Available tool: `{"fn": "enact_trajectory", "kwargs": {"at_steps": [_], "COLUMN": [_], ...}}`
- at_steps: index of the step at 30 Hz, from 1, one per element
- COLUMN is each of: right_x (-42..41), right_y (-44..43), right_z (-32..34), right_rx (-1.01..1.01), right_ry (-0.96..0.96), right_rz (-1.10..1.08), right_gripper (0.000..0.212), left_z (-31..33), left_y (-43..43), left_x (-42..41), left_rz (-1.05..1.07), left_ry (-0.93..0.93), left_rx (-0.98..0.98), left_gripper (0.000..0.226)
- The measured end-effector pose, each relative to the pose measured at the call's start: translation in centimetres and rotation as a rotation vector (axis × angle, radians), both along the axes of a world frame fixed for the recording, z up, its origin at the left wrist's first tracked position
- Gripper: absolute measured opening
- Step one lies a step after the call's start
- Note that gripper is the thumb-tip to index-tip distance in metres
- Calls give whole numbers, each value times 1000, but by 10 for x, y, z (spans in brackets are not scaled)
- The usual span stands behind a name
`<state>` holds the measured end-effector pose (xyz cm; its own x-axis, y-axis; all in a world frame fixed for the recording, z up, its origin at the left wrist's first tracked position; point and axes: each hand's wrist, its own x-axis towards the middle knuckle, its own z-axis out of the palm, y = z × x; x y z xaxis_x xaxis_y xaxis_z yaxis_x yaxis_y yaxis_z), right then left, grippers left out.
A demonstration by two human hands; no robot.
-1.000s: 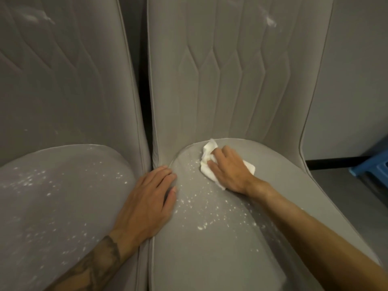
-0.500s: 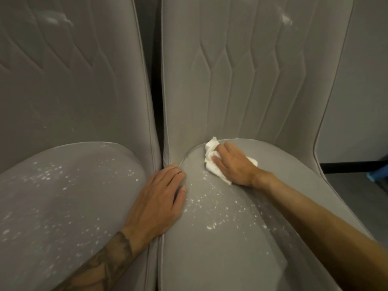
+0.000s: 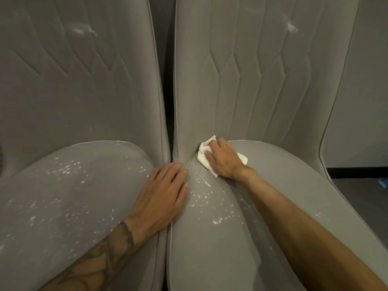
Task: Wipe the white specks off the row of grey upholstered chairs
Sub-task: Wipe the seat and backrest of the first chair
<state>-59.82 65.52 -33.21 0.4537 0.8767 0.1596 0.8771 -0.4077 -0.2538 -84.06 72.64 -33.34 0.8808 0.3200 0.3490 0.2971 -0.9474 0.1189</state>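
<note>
Our right grip is clenched over a crumpled white tissue, fingers bent around it and pressing it into the back left corner of the right seat, where the cushion meets the backrest. Compared with 1 second ago, the tissue has slid further into that corner, and a short white smear now trails just below it. Our left grip is released and has stayed flat on the seam between the 2 chairs, fingers straight.

We judge the stroke has cleared the strip nearest the crease, but little else. A scatter of white specks lies on the right seat between our 2 arms. The left seat carries a wider spread of flecks, untouched. Each backrest also shows 1 pale smudge high up, on the right and on the left. Most of the wiping looks still to come.
</note>
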Motion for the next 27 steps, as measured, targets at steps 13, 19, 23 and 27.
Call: {"fn": "enact_trajectory", "kwargs": {"at_steps": [13, 19, 23, 27], "right_x": [-42, -23, -22, -43], "right_y": [-23, -52, -45, -72], "right_z": [-6, 0, -1, -6], "right_rx": [54, 7, 9, 16], "right_ry": [16, 9, -29, 53], "right_rz": [141, 217, -9, 237], "right_gripper": [27, 26, 30, 26], "left_z": [-10, -11, -11, -13], "left_y": [-3, -1, -1, 0], "left_x": [-4, -6, -4, -4], "left_rz": [32, 28, 26, 30], "left_ry": [-28, -25, -5, 24], "left_rx": [-72, -58, -59, -61], "left_gripper": [48, 48, 48, 49]}}
